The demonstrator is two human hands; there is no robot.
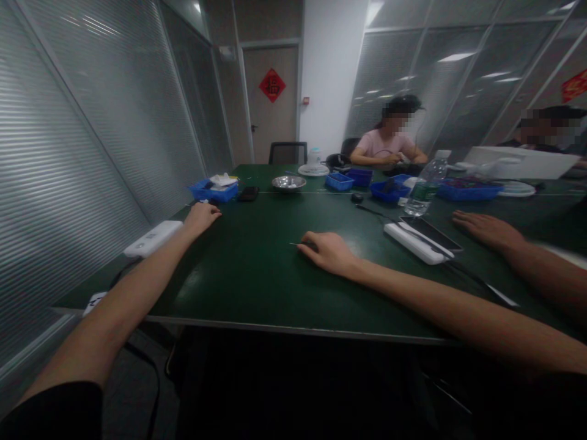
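Observation:
My right hand [328, 252] rests over the middle of the green table [257, 275], fingers closed around a slim tool [293, 244]. Its thin, light tip points left; the rest is mostly hidden in the hand, so its exact kind does not show. My left hand [202, 218] reaches forward at the table's left side, just in front of a blue tray [213, 194] with white and yellow packets on top. Its fingers are curled together, and what they hold, if anything, is hidden. Beyond lie a black phone [249, 194] and a steel bowl [288, 184] containing small pale pieces.
At right are a white power strip [415, 243], a dark phone [431, 233], a water bottle [424, 186] and another person's hand [486, 229]. Several blue bins [339, 181] stand farther back. A white box [153, 239] sits by my left forearm. Two people sit across.

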